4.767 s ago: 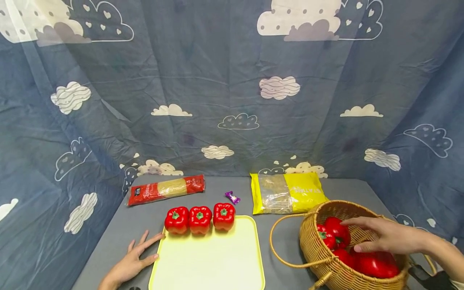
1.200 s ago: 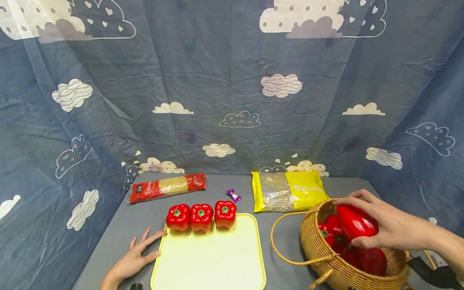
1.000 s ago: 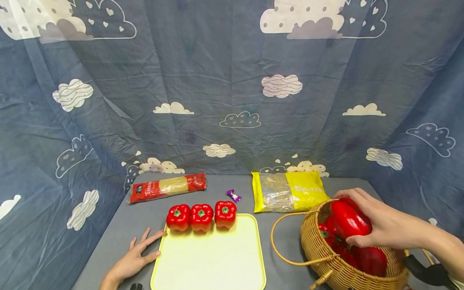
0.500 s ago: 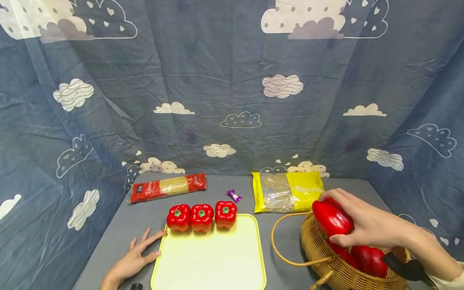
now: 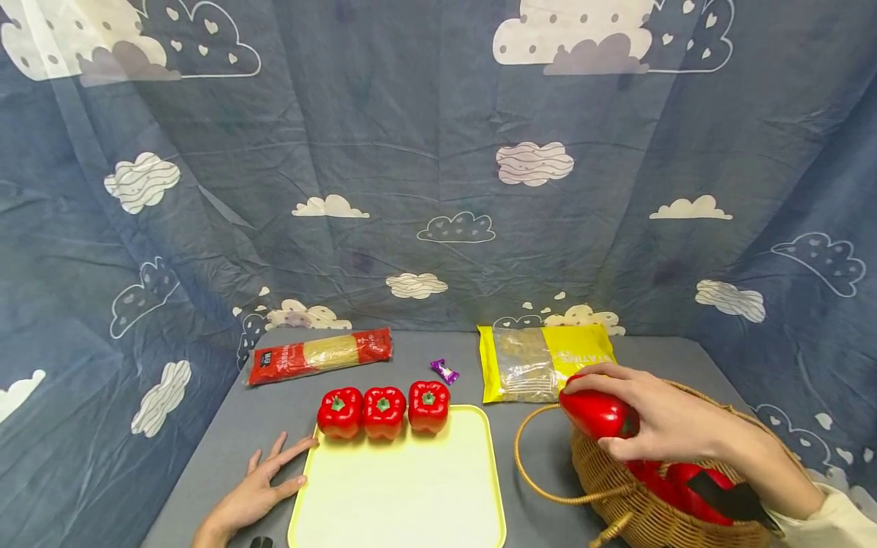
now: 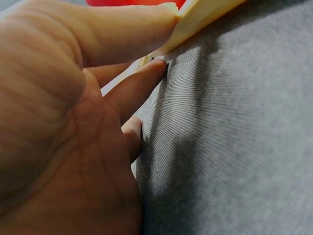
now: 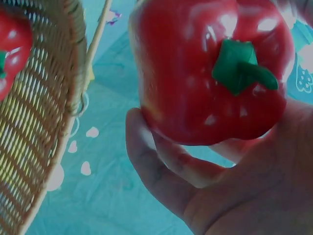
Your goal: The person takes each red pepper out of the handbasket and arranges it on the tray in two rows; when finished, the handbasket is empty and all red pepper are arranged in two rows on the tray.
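My right hand [image 5: 661, 418] grips a red bell pepper [image 5: 594, 413] above the left rim of the wicker basket [image 5: 594, 466]. In the right wrist view, the fingers curl under this pepper [image 7: 176, 83], and its green stem faces the camera. More red peppers [image 5: 692, 491] lie in the basket, partly hidden by my forearm. My left hand [image 5: 252, 493], fingers spread and fairly straight, touches the left edge of the pale yellow tray [image 5: 400, 495]. Its thumb [image 6: 132, 32] meets the tray rim in the left wrist view. Three red bell peppers [image 5: 384, 413] stand in a row along the tray's far edge.
A red packet of dry noodles [image 5: 322, 355] lies at the back left. Behind the tray is a purple-wrapped candy [image 5: 444, 371]. A yellow-and-clear bag [image 5: 524, 365] lies behind the basket's looped handle [image 5: 518, 449]. A cloud-patterned curtain [image 5: 452, 183] surrounds the table.
My right hand has taken hold of a pepper inside the basket, lifted it and carried it left over the rim. The left hand stays at the tray's edge.
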The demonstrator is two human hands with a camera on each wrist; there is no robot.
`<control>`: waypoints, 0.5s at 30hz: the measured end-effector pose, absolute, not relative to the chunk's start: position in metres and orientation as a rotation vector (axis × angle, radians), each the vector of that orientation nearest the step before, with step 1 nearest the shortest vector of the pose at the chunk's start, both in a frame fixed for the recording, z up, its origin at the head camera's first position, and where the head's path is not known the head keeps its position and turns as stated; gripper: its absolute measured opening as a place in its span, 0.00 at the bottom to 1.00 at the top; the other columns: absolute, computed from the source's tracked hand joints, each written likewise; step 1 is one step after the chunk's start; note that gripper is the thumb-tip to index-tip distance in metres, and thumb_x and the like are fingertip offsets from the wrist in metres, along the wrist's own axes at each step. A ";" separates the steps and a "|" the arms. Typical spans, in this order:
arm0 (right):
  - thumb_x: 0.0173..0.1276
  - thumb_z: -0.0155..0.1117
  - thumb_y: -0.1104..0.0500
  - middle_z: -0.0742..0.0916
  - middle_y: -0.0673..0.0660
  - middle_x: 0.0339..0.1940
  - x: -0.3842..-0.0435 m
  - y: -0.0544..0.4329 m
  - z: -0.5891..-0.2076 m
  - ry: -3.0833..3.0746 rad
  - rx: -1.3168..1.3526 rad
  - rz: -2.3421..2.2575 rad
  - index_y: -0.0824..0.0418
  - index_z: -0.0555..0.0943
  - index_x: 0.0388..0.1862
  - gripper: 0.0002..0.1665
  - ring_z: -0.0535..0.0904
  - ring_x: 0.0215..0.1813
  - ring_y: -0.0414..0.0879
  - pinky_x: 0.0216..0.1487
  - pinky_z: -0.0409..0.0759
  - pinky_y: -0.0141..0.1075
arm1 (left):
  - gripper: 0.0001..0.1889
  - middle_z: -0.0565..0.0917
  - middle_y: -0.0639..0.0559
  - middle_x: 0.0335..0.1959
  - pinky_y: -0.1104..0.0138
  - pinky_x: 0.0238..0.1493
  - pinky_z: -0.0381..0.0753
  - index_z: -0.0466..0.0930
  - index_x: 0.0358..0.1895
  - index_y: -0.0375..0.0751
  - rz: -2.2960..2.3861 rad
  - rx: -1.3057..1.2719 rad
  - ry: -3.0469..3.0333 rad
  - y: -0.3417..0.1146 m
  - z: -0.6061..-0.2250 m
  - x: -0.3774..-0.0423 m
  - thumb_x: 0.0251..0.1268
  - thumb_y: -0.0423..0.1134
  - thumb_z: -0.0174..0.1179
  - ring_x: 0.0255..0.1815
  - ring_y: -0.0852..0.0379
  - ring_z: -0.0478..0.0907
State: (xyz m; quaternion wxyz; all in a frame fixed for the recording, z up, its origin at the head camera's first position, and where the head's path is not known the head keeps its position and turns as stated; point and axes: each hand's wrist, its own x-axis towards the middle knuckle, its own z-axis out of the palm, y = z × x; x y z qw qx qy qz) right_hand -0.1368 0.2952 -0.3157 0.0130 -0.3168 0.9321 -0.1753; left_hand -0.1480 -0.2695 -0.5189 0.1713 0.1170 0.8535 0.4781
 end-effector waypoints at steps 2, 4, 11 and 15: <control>0.50 0.77 0.53 0.77 0.46 0.62 -0.137 0.292 -0.318 2.912 -0.980 -0.565 0.35 0.75 0.62 0.38 0.78 0.48 0.45 0.35 0.80 0.29 | 0.32 0.57 0.30 0.78 0.29 0.66 0.15 0.64 0.76 0.41 1.359 0.329 2.424 -0.269 -0.519 -0.148 0.72 0.44 0.59 0.80 0.26 0.26; 0.50 0.77 0.52 0.78 0.47 0.61 -0.137 0.287 -0.318 2.912 -0.964 -0.578 0.35 0.74 0.61 0.38 0.77 0.50 0.47 0.35 0.80 0.29 | 0.32 0.58 0.31 0.78 0.29 0.66 0.15 0.64 0.76 0.41 1.360 0.325 2.427 -0.269 -0.519 -0.148 0.72 0.44 0.60 0.80 0.26 0.26; 0.51 0.76 0.52 0.78 0.50 0.58 -0.144 0.274 -0.320 2.907 -0.934 -0.602 0.39 0.73 0.59 0.36 0.76 0.51 0.49 0.35 0.81 0.30 | 0.32 0.57 0.32 0.78 0.30 0.66 0.15 0.64 0.76 0.42 1.356 0.309 2.425 -0.269 -0.518 -0.147 0.72 0.44 0.60 0.80 0.27 0.26; 0.52 0.73 0.54 0.77 0.51 0.64 -0.148 0.269 -0.325 2.916 -0.950 -0.574 0.41 0.76 0.59 0.33 0.78 0.52 0.49 0.37 0.82 0.30 | 0.32 0.58 0.32 0.78 0.30 0.66 0.15 0.64 0.76 0.42 1.356 0.317 2.427 -0.268 -0.518 -0.148 0.72 0.44 0.60 0.80 0.27 0.26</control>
